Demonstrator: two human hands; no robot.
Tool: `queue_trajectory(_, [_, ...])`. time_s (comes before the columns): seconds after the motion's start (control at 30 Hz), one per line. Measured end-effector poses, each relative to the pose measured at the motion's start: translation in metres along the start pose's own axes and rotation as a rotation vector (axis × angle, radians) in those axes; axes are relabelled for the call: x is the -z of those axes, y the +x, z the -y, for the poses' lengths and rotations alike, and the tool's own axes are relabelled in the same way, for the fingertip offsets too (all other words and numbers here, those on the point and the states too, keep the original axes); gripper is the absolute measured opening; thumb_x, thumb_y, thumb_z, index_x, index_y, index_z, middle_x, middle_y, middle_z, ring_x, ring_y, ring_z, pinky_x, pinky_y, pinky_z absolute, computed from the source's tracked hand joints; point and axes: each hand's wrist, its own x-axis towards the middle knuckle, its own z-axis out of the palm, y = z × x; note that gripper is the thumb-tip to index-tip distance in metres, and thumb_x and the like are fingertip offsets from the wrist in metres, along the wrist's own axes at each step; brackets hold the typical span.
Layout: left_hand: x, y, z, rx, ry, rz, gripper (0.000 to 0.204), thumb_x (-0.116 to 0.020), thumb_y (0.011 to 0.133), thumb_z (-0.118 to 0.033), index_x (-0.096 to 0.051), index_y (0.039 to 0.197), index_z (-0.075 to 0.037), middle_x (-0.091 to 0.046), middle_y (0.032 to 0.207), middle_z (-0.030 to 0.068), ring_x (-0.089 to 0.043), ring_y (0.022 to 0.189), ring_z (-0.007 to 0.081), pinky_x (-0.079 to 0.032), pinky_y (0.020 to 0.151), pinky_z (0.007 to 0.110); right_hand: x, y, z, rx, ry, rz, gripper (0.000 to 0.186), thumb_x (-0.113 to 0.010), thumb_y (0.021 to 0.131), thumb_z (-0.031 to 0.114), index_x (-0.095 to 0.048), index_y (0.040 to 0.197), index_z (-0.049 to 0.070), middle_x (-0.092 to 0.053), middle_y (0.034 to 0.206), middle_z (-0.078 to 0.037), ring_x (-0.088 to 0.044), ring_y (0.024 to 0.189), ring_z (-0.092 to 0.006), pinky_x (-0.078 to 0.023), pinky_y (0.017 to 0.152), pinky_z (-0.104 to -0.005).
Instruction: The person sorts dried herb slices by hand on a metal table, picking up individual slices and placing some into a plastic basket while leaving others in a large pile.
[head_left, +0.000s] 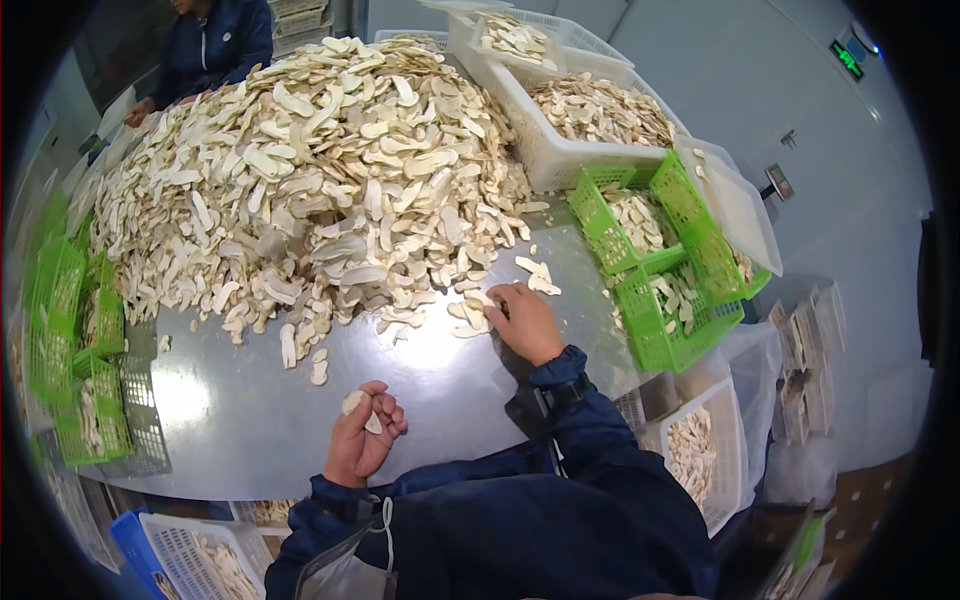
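This looks like a food-processing workroom: a broad grey metal desk (270,420) bears a huge heap of pale, flat slices (320,180), with green plastic lattice baskets (690,225) flanking the heap and white rectangular plastic crates (560,165) to its right.

Thin cream-coloured pieces (374,424) poke out either side of the thumb in the person's left hand (357,443). By the fingertips of the right hand (530,325), a few pale slices (468,314) lie loose, near a big, jumbled heap (300,180) of similar ones.
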Motion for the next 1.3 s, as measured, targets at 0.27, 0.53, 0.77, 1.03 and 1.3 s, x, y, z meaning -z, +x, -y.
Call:
queue_trajectory(0.27, [0.009,-0.002,-0.001,-0.004,0.013,0.016,0.038,-0.048,0.106,-0.027,-0.046,0.138,-0.007,-0.062,0.117,0.0141,-0.061,0.115,0.0318,-0.051,0.100,0.048,0.001,-0.005,0.019,-0.134,0.205,-0.013,0.024,-0.060,0.094,0.020,-0.069,0.109,0.004,-0.072,0.092,-0.017,-0.070,0.079,-0.0311,-0.054,0.070,-0.0381])
queue_trajectory(0.53, [-0.008,-0.001,-0.004,0.008,-0.037,0.026,0.056,-0.056,0.101,-0.030,-0.035,0.147,-0.007,-0.059,0.127,0.0170,-0.059,0.121,0.0372,-0.049,0.103,0.055,-0.004,-0.006,0.037,0.212,-0.120,-0.092,0.050,-0.072,0.085,0.024,-0.058,0.129,0.004,-0.066,0.109,-0.013,-0.063,0.095,-0.0296,-0.052,0.084,-0.0384])
queue_trajectory(0.77, [0.002,0.000,0.000,0.004,0.008,0.082,0.059,-0.066,0.096,-0.019,-0.037,0.147,-0.008,-0.052,0.091,0.0052,-0.057,0.082,0.0190,-0.053,0.073,0.036,-0.012,-0.002,0.013,0.053,0.076,-0.012,0.037,-0.063,0.090,0.017,-0.061,0.126,0.007,-0.068,0.103,-0.017,-0.065,0.093,-0.0366,-0.053,0.082,-0.0421])
queue_trajectory(1.03, [0.001,-0.001,-0.004,0.043,-0.070,0.058,0.046,-0.055,0.102,-0.018,-0.040,0.143,-0.005,-0.045,0.082,0.0031,-0.047,0.070,0.0144,-0.043,0.063,0.031,0.015,0.016,-0.004,-0.124,0.233,0.042,0.037,-0.059,0.089,0.012,-0.061,0.126,0.006,-0.072,0.097,-0.015,-0.069,0.086,-0.0315,-0.054,0.079,-0.0395])
queue_trajectory(1.3, [-0.001,-0.001,-0.005,0.051,-0.072,0.058,0.039,-0.051,0.103,-0.016,-0.045,0.140,-0.004,-0.044,0.080,0.0029,-0.045,0.068,0.0140,-0.042,0.062,0.030,0.011,0.013,-0.002,0.088,-0.059,-0.161,0.029,-0.069,0.087,0.020,-0.069,0.115,0.010,-0.068,0.099,-0.011,-0.063,0.096,-0.0317,-0.051,0.085,-0.0403])
